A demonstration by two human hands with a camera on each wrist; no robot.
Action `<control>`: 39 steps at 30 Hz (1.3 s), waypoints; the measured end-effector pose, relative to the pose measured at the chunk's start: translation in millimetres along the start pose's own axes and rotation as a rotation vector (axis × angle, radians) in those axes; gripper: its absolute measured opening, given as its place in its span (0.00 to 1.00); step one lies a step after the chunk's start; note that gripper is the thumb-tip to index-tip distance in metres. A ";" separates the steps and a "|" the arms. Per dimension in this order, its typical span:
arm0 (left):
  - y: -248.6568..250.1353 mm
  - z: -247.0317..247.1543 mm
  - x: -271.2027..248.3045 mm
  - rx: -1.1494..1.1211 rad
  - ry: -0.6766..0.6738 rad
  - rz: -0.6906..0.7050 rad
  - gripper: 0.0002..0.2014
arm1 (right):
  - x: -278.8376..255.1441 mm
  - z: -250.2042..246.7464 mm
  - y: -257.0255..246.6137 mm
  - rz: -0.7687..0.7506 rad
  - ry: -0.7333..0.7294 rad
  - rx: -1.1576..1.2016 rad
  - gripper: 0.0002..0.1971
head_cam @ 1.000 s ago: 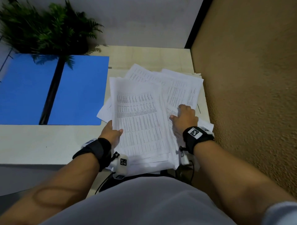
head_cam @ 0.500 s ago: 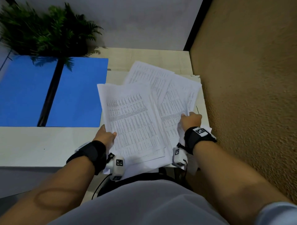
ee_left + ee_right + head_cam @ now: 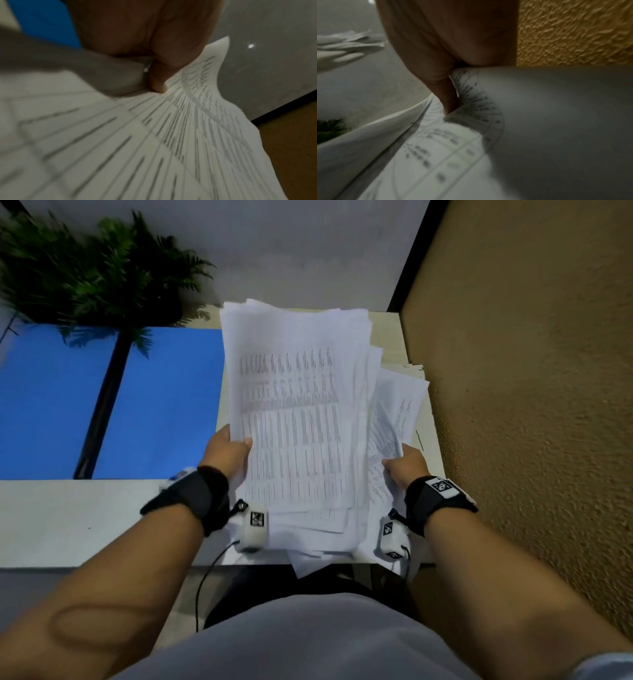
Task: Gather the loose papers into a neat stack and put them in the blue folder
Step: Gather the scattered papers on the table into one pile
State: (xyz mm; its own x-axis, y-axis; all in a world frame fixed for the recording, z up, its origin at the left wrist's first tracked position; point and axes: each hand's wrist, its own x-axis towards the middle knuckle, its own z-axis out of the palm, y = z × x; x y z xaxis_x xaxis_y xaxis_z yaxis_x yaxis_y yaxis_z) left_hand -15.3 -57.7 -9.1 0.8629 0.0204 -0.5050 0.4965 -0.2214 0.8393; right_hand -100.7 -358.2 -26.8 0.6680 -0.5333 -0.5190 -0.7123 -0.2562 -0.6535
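head view: papers (image 3: pixel 298 422) now raised

head: downward over table (image 3: pixel 68 518) | wrists: close, share papers (image 3: pixel 294 419)

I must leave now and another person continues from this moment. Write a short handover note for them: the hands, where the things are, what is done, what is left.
Left hand: grips the left edge of the papers, thumb on top.
Right hand: grips their right edge.
Papers: gathered and lifted off the desk, but edges uneven, sheets fanning out on the right.
Blue folder: lies open on the desk, to the left, nothing in it.
Done: gathering.
Left: square the stack, lay it in the folder.
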 end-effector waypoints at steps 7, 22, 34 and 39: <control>26.5 24.6 43.4 0.490 0.037 -0.064 0.11 | -8.6 -17.0 8.6 -0.031 -0.062 -0.168 0.04; -22.4 11.4 18.0 0.129 0.176 -0.060 0.09 | -74.9 -116.9 -91.6 -0.458 0.757 -0.198 0.07; -34.2 8.7 -15.5 0.205 0.169 -0.060 0.18 | -36.5 18.4 -51.2 -0.310 0.012 -0.154 0.15; -41.5 12.5 -17.2 0.216 0.144 -0.138 0.18 | -22.6 35.8 -30.4 -0.065 0.210 -0.107 0.19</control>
State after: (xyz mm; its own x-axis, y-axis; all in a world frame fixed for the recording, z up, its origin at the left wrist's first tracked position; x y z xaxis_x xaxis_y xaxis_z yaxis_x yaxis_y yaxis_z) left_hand -52.0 -61.1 -37.7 0.8006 0.1994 -0.5650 0.5919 -0.4094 0.6942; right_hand -86.4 -309.5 -15.0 0.6620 -0.6657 -0.3444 -0.6954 -0.3739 -0.6137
